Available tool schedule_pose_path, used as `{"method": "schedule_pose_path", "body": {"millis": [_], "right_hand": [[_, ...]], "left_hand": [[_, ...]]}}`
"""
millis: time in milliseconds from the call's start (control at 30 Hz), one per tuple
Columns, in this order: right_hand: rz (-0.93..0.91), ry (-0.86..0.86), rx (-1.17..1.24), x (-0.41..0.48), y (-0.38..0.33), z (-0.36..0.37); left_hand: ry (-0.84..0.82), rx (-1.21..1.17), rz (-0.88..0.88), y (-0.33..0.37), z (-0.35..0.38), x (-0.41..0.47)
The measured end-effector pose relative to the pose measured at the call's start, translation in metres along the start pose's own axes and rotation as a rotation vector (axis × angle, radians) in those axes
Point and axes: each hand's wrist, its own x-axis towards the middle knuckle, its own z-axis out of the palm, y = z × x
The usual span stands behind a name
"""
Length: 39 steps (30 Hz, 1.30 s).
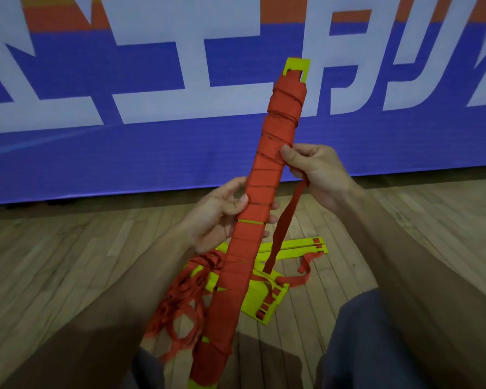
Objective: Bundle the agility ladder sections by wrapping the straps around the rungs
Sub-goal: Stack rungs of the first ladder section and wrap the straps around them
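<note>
Far left on the wood floor (pixel 54 262): loose strap pile (pixel 180 301), tangled red loops lying partly behind the lower end of the bundle (pixel 264 178). Left hand (pixel 216 217) grips the bundle at about mid-length, thumb across the front, fingers curled round the back. The bundle is yellow rungs stacked and wound in red strap, held off the floor and tilted, top leaning right toward the banner (pixel 152 153), bottom down by the lap. The wrap is flat and even in the lower half, crossed and bunched toward the top. One thin yellow gap shows just beside the left thumb. Right hand (pixel 317 172) sits above the left and pinches the strap against the bundle's right edge. The strap tail (pixel 281 228) drops slack from that hand to the floor, down among the spare rungs (pixel 289 249) lying there. Can't tell whether the tail is attached to them. Risks, my read: the pinch is the only thing locking the upper turns, so if it slips before the tail is tensioned, the crossed turns loosen. Pulling the tail could drag or snag the floor rungs and the tangle. One mid-length grip means the bundle can pivot under a sideways pull. That yellow gap may widen if turns slide apart.
</note>
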Motion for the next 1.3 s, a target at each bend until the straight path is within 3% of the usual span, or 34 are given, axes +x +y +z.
{"method": "schedule_pose_path", "body": {"millis": [167, 233, 333, 600, 733, 967, 1100, 1300], "right_hand": [[0.030, 0.183, -0.084, 0.003, 0.006, 0.014], [0.050, 0.257, -0.166, 0.006, 0.011, 0.022], [0.064, 0.335, -0.273, 0.010, 0.013, 0.028], [0.010, 0.354, -0.503, 0.001, 0.007, 0.030], [-0.072, 0.257, -0.662, 0.000, 0.010, 0.023], [0.001, 0.051, -0.705, 0.004, 0.017, 0.006], [0.008, 0.031, -0.623, 0.005, 0.019, 0.003], [-0.034, 0.166, -0.760, 0.002, 0.021, 0.009]], "left_hand": [[0.456, 0.468, 0.001, -0.009, 0.017, 0.015], [0.558, 0.633, 0.113, -0.022, 0.020, 0.020], [0.530, 0.918, 0.226, -0.036, 0.020, 0.022], [0.585, 1.130, 0.296, -0.041, 0.018, 0.021], [0.577, 1.044, 0.268, -0.034, 0.016, 0.021], [0.392, 0.446, 0.083, -0.020, 0.005, 0.013], [0.360, 0.409, 0.032, -0.017, 0.001, 0.010], [0.384, 0.403, 0.021, -0.017, -0.004, 0.013]]}}
